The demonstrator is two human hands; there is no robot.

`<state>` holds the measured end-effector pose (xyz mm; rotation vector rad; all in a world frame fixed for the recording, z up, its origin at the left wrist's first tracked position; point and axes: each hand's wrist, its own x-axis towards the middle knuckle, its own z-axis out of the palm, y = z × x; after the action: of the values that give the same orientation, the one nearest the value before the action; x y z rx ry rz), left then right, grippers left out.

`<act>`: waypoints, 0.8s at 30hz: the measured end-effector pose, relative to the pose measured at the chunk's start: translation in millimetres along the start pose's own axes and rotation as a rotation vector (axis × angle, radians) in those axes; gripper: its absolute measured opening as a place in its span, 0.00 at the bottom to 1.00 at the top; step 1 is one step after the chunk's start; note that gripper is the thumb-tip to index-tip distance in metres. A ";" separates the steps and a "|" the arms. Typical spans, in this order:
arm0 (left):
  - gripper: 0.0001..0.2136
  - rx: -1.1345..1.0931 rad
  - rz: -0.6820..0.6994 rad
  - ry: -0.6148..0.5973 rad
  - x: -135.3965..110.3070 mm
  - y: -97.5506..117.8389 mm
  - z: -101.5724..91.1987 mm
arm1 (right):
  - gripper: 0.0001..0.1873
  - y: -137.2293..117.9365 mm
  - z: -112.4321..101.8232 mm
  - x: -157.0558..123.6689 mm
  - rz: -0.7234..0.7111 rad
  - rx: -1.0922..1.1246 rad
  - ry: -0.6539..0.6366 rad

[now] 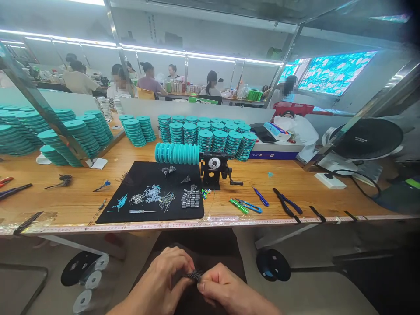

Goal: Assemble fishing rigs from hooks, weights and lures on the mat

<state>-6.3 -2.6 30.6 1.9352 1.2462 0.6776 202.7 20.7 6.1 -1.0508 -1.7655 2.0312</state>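
Above my lap, in front of the table edge, my left hand [169, 273] pinches a small dark bundle of thin pieces [196, 274]. My right hand [225, 284] has its thumb and finger closed on the right end of the same bundle. What the bundle is made of is too small to tell. Beyond my hands lies a black mat [173, 213] with teal sticks [121, 201], clear bits [152, 193], small metal pins [167, 201], a block of grey pieces [192, 199] and a small screwdriver [141, 211].
A black hand-cranked winder [214, 170] carries teal spools [177, 153]. Stacks of teal spools [205, 140] stand behind it. Right of the mat lie blue thread snips [249, 206], a green tool [239, 205], and dark pliers [287, 202]. Several people sit at benches beyond.
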 end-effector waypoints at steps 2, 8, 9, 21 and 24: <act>0.07 0.028 0.016 0.011 2.5 3.0 -2.1 | 0.18 -6.5 -1.4 -2.9 -0.022 -0.098 -0.021; 0.16 -0.470 -0.020 0.166 8.4 1.7 -2.8 | 0.31 -2.1 11.9 -0.1 -0.285 -0.246 0.195; 0.20 -0.565 -0.060 0.172 8.1 0.3 -0.5 | 0.33 0.9 15.1 1.8 -0.301 -0.264 0.249; 0.14 -0.655 -0.111 0.096 6.3 14.2 2.6 | 0.24 -7.7 17.4 6.7 -0.419 -0.244 0.099; 0.16 -0.863 -0.031 0.112 7.4 9.3 15.3 | 0.29 4.6 19.1 21.5 -0.526 -0.312 0.274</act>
<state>13.0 -2.7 29.2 1.1681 0.8270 1.0944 176.2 18.4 -5.6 -0.7796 -1.9809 1.2705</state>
